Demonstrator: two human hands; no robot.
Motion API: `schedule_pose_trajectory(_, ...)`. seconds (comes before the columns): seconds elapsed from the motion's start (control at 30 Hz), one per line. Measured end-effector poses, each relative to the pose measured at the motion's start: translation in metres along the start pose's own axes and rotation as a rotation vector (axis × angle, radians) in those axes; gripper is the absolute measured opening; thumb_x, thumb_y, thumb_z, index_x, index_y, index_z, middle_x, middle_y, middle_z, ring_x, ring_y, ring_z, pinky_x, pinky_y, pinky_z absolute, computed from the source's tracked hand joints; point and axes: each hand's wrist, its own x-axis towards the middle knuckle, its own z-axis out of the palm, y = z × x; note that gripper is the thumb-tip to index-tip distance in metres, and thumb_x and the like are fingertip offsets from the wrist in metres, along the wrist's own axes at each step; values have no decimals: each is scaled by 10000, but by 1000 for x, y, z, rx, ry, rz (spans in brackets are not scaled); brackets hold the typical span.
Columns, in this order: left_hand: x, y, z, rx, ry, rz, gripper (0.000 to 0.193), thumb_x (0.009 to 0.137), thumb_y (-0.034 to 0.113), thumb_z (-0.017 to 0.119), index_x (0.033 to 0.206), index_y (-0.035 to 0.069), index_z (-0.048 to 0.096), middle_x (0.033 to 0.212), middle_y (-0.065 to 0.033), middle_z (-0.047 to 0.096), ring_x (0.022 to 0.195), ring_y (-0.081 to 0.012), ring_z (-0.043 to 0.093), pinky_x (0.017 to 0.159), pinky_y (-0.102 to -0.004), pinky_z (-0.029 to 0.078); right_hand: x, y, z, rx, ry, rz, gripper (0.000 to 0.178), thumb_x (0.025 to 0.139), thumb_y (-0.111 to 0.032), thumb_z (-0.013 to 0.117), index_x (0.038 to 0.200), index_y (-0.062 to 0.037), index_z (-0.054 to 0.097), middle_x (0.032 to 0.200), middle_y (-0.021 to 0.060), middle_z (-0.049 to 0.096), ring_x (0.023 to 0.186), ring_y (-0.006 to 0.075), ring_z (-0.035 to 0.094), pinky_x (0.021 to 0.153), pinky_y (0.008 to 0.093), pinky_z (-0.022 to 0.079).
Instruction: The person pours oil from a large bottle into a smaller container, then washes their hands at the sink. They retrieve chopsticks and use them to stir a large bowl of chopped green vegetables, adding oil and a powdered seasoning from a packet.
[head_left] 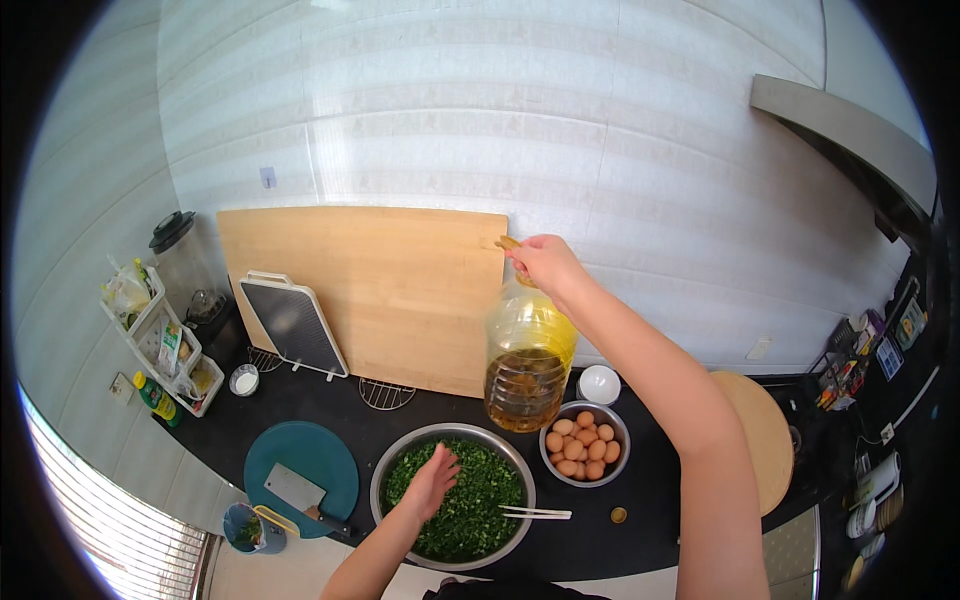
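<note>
My right hand (546,262) is closed on the brownish handle at the top of a large clear plastic oil jug (528,375), part filled with golden-brown oil. The jug hangs close to upright at the back of the counter, just left of the egg bowl. Fingers stretched, my left hand (432,484) is held over a wide steel bowl (378,490) and grips nothing. Finely chopped greens (470,510) fill that bowl. White chopsticks (536,513) lie across its right rim. A small golden cap (618,515) rests on the black counter.
Brown eggs (583,447) fill a smaller steel bowl beside white bowls (598,385). A cleaver (296,488) lies on a round teal board (270,440) at left. Behind stand a wooden board (400,300), a grey board (295,325) and a blender (185,265). A round wooden board (755,440) is right.
</note>
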Motion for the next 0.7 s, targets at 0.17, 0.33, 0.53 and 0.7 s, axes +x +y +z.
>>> schedule_pose_trajectory(0.17,-34,-14,-52,-23,179,-37,817,846,601,436,1377,5,257,1427,-175,254,1289,-325,296,1052,-449,226,45,79,-26,-50,79,-21,192,822,-102,579,651,-29,531,563,14,481,503,90,416,475,239,323)
schedule_pose_trajectory(0.33,-55,-8,-80,-30,359,41,709,850,572,461,1299,26,404,1324,-139,426,1183,-293,430,953,-401,342,86,166,-46,-83,170,-12,166,827,-99,578,696,-7,534,570,37,501,456,106,424,435,265,326)
schedule_pose_trajectory(0.53,-70,-2,-92,-97,438,163,634,849,542,493,1218,27,480,1221,-121,505,1103,-278,487,882,-386,390,118,250,-47,-16,314,95,193,818,-163,582,857,25,566,704,131,601,625,226,573,586,351,439)
schedule_pose_trajectory(0.7,-82,-12,-103,-112,509,165,611,848,537,497,1186,28,497,1195,-113,513,1071,-280,500,869,-399,394,112,262,-27,-113,375,15,183,837,-155,551,888,21,554,724,128,611,660,227,583,628,344,452)
